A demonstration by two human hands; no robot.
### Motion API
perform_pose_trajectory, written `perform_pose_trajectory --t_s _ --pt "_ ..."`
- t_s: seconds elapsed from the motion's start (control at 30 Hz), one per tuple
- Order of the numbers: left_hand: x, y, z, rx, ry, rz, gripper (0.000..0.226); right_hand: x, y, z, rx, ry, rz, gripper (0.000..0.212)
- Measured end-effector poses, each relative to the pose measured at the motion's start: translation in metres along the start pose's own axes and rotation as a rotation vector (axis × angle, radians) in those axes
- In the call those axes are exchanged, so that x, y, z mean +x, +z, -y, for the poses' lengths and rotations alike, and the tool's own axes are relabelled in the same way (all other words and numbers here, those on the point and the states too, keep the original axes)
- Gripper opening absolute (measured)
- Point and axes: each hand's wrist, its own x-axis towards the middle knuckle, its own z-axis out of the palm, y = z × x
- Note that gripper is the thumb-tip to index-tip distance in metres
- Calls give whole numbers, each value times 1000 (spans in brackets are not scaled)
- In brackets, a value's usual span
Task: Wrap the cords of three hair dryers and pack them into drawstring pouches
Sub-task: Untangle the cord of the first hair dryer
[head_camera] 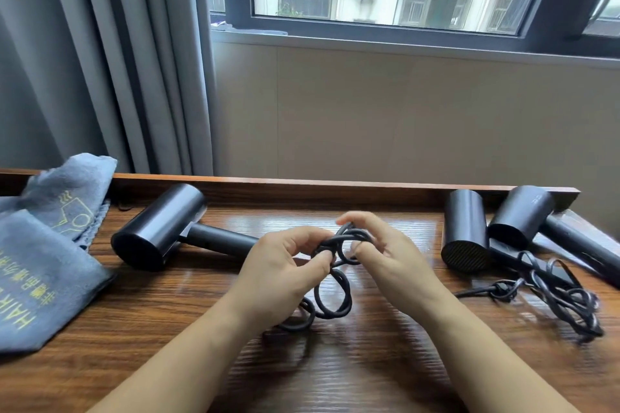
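We coil a black cord [332, 292] above the table [369, 362].
Our left grip [278, 273] and right grip [385, 258] both pinch its loops; the hair dryer [161, 228] lies left of them.

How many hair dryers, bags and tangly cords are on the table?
Hair dryers: 3, one at the left, two at the right
Grey pouches: 2 that I can tell apart
Cord bundles: 2, one gripped by the left hand and right hand, one lying at the right
Total: 7
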Motion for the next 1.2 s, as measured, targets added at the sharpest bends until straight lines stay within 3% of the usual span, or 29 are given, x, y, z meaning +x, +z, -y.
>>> perform_pose_trajectory --t_s 0.13,0.33,0.57,0.7,0.83,0.93,1.07,1.2 --pt "2 -1 2 -62 -18 -26 23 1 2 3 80 29 -2 25" --pt "2 2 4 -104 3 25 17 0 7 4 331 119 -69 31" --pt "3 3 2 -240 -45 -6 21 0 15 9 371 192 -46 30" --pt "2 6 -1 -234 -80 62 32 -1 13 11 621 289 -12 28" --pt "1 6 -2 -258 -102 38 34 0 16 10 742 272 -18 16" --pt "1 6 1 -195 -84 13 32 2 14 7 684 214 -63 21" --pt "1 5 4 -118 -14 -7 18 -2 11 6 204 104 -66 29" --pt "-1 6 6 95 109 12 33 -3 11 6 46 119 52 35"
